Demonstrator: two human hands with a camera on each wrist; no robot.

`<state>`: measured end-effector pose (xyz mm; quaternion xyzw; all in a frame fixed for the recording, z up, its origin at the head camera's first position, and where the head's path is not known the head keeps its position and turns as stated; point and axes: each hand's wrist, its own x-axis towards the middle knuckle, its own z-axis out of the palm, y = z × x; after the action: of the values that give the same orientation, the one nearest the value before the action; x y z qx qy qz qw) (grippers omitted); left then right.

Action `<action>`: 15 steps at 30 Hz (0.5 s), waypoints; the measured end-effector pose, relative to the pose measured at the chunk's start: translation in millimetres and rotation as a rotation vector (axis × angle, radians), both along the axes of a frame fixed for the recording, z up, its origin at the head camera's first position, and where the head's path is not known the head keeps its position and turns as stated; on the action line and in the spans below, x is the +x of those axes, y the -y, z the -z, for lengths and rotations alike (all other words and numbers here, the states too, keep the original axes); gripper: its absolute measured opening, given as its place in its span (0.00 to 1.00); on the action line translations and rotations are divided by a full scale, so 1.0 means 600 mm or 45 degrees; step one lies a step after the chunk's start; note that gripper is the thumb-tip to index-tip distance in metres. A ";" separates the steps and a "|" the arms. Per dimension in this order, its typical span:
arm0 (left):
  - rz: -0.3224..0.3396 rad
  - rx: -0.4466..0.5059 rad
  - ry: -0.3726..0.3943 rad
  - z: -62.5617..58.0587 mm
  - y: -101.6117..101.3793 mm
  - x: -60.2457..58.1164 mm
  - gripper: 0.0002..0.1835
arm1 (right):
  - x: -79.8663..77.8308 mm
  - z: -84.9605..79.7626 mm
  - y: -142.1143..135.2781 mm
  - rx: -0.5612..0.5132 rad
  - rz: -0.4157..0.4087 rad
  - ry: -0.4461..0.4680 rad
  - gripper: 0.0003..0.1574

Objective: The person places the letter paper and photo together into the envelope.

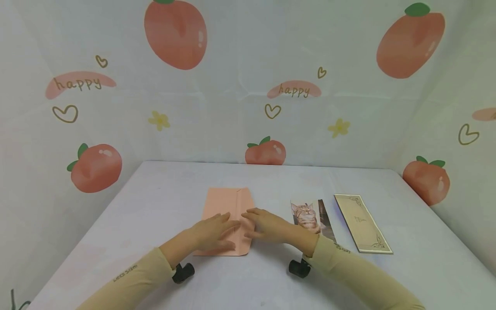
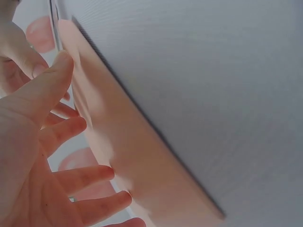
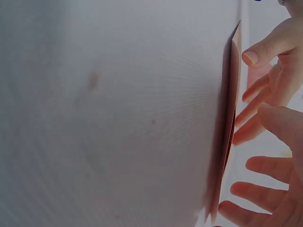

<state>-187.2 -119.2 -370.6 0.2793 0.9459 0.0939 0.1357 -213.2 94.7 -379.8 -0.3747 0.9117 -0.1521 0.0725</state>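
A flat peach-coloured paper envelope (image 1: 221, 200) lies on the white table, its flap side to the right with a lengthwise crease. My left hand (image 1: 215, 232) is over its lower left part, fingers spread and fairly straight. From the right, my right hand (image 1: 269, 226) reaches over the envelope's right edge, fingers extended toward the left hand. In the left wrist view, the fingertips (image 2: 106, 171) come down at the envelope (image 2: 128, 142). The right wrist view shows the envelope (image 3: 231, 94) edge-on, with the fingers spread beside it. Neither hand grips anything.
Right of the hands lies a cat picture card (image 1: 308, 217), partly covered by the right forearm. Beyond it is a cream ornamental card (image 1: 362, 224) with a dark border. A patterned curtain (image 1: 232, 107) hangs behind the table. Black wrist cameras (image 1: 299, 268) sit under both wrists.
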 end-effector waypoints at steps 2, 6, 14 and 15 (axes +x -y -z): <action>-0.002 0.000 0.008 -0.001 -0.001 0.001 0.33 | -0.001 0.003 0.000 0.016 0.001 -0.003 0.34; 0.000 0.001 0.008 0.000 -0.001 0.001 0.32 | -0.002 0.006 0.002 0.049 0.009 -0.005 0.34; -0.021 -0.003 0.019 0.002 -0.001 0.002 0.32 | 0.001 0.009 0.004 0.097 0.016 0.018 0.36; -0.023 0.000 0.019 0.003 -0.001 0.001 0.31 | 0.001 0.009 0.004 0.106 0.022 0.025 0.36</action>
<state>-186.5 -118.4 -372.2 0.2701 0.9473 0.0973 0.1420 -212.4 92.4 -385.5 -0.3621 0.9196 -0.1183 0.0957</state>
